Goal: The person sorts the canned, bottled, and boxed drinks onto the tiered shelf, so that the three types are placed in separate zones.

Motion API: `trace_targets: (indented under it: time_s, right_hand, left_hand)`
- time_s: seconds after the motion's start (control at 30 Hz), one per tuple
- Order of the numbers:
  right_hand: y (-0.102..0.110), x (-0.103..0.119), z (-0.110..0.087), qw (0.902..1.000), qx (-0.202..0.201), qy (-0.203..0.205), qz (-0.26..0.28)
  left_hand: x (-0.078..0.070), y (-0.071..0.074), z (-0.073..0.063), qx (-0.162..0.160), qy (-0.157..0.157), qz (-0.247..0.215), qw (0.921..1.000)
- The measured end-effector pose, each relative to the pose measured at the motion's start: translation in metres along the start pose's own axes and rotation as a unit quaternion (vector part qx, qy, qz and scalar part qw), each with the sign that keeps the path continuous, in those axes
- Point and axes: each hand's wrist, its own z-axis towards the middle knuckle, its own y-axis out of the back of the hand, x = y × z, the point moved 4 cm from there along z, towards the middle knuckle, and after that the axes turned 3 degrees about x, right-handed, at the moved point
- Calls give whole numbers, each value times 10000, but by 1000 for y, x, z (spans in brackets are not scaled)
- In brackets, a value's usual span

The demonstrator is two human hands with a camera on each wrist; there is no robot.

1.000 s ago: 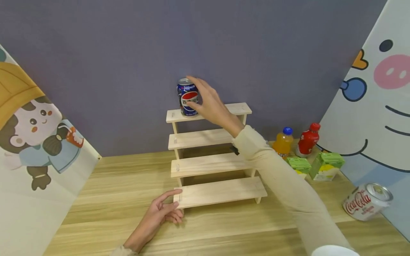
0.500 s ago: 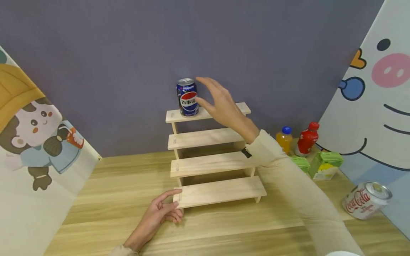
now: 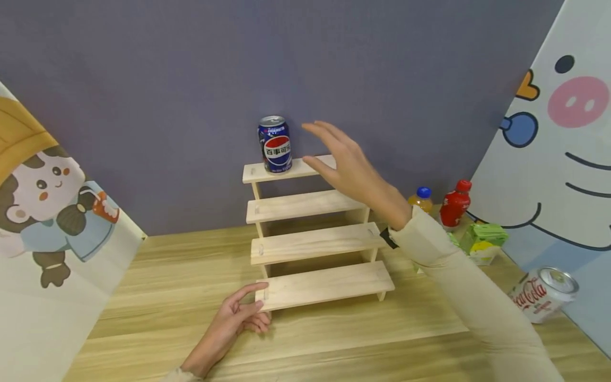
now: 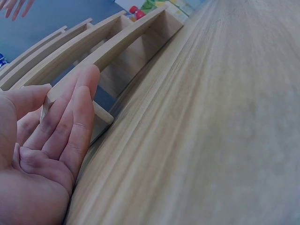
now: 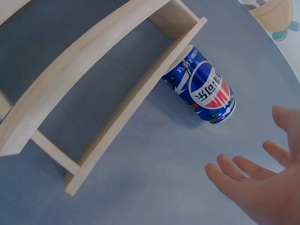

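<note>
Finding blue can (image 3: pixel 275 151) upright on top shelf (image 3: pixel 253 172) of wooden stand (image 3: pixel 317 245), near its left end, with long axis vertical. Noting right hand (image 3: pixel 350 164) to the can's right, at much the same height, with thumb and fingers spread well apart, holding nothing. Confirming visible separation from can in both head and right wrist views, with hollow of hand turned toward can. Rating right hand the nearer of the two by a clear margin. Recording left hand (image 3: pixel 238 318) well below can, gripping left end of bottom shelf (image 3: pixel 329 286) between thumb and fingers. Judging the deciding relation to be sideways: for any regrasp, needing travel leftward across that gap; for a clean withdrawal, needing travel rightward, clear of can's upright wall. Listing also, farther right: red bottle (image 3: pixel 455 206), green carton (image 3: pixel 483 243) and white-and-red can (image 3: pixel 544 294).
</note>
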Motion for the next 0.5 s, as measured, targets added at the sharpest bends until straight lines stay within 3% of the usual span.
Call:
trace_targets:
  time_s: [0.5]
  right_hand:
    - [25, -1, -50, 9997, -152, 71, -184]
  left_hand:
    - [-1, 0, 0, 222, -40, -137, 9997]
